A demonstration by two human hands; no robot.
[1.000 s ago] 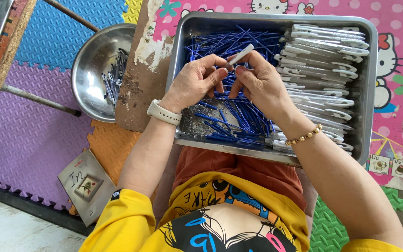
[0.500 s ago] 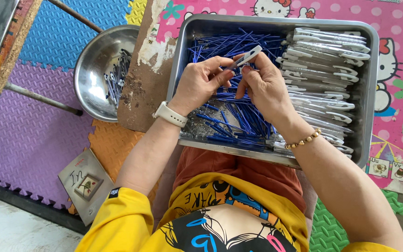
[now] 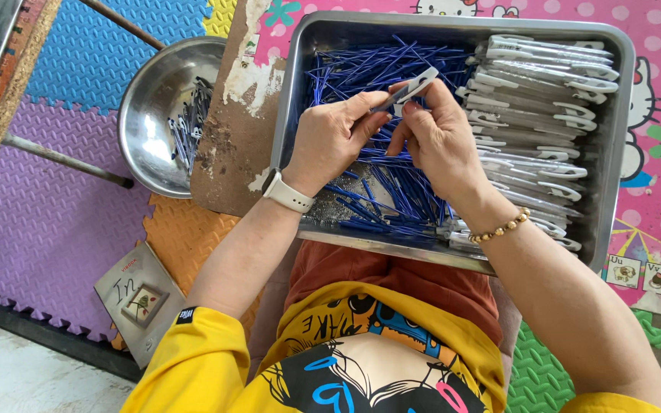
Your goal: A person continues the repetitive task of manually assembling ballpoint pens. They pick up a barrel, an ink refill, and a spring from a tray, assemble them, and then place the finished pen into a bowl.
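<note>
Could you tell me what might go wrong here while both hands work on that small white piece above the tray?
1. The white clip piece, pinched only at the fingertips of the left hand and right hand, could slip and get lost among the loose blue sticks below.
2. The metal tray seems to rest partly on the person's lap, so a shift might tip it.
3. The stacked white clips sit close to the right wrist and might be knocked out of order.

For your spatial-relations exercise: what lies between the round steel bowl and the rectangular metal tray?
In the head view, a worn brown board lies between bowl and tray.
</note>
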